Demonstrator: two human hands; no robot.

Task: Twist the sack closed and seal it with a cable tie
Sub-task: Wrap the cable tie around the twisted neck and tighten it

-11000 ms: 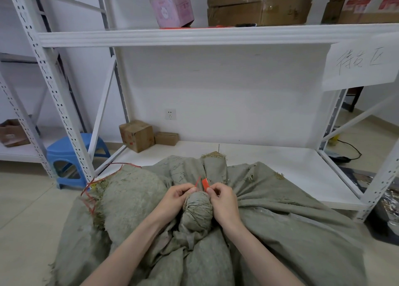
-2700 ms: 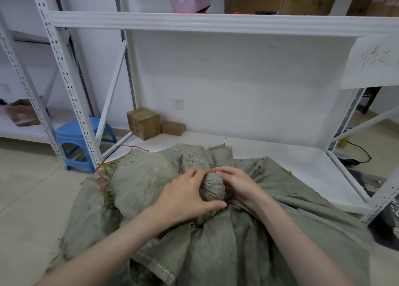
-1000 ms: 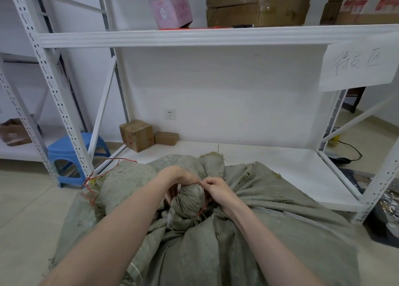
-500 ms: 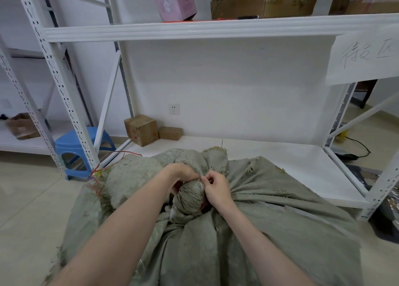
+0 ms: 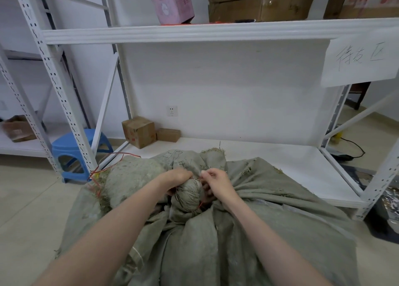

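A large grey-green woven sack (image 5: 269, 231) lies on the floor below me. Its mouth is twisted into a tight knob (image 5: 189, 194) that stands up in the middle. A thin red cable tie (image 5: 200, 204) shows at the knob's base on the right side; most of it is hidden. My left hand (image 5: 179, 177) curls around the far left of the knob, fingers hidden behind it. My right hand (image 5: 216, 181) pinches at the knob's right side, thumb and forefinger together near the top.
A white metal rack (image 5: 194, 31) stands ahead; its low shelf (image 5: 280, 158) sits just beyond the sack. A second stuffed sack (image 5: 133, 175) with red strings lies at left. A blue stool (image 5: 73, 145) and cardboard boxes (image 5: 139, 131) stand further left.
The hands stay on the twisted knob. My right hand's fingers have lifted slightly toward the knob's top, and the view has tilted a little.
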